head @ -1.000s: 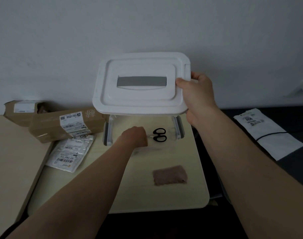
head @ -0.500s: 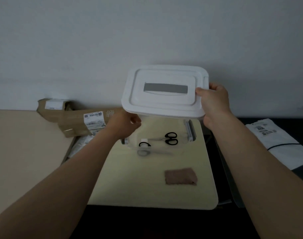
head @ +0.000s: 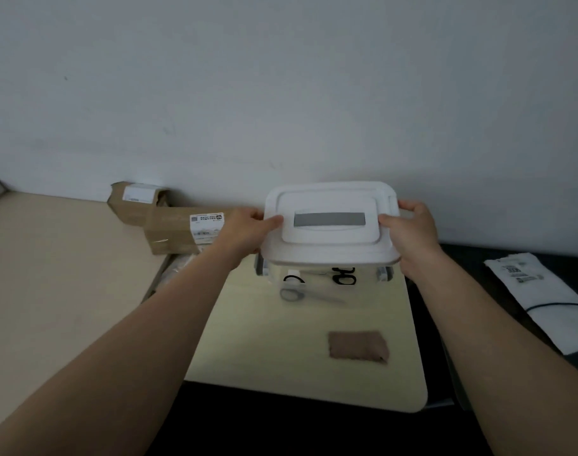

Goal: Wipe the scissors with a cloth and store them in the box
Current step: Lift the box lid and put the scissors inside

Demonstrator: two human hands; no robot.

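lid: one, white, with one grey strip
box: one, clear
latches: two, grey, one at each end of the box
scissors: one black-handled pair seen plainly through the box wall; beside it two more loops, black and grey, so any count past one cannot be told
cloth: one, brown
parcels: two, cardboard, smaller and longer
mailer: one, white
desks: two, pale yellow and beige
hands: two, left hand and right hand

Plain grey-white wall behind a pale yellow table, a beige tabletop just beside it, dim light.
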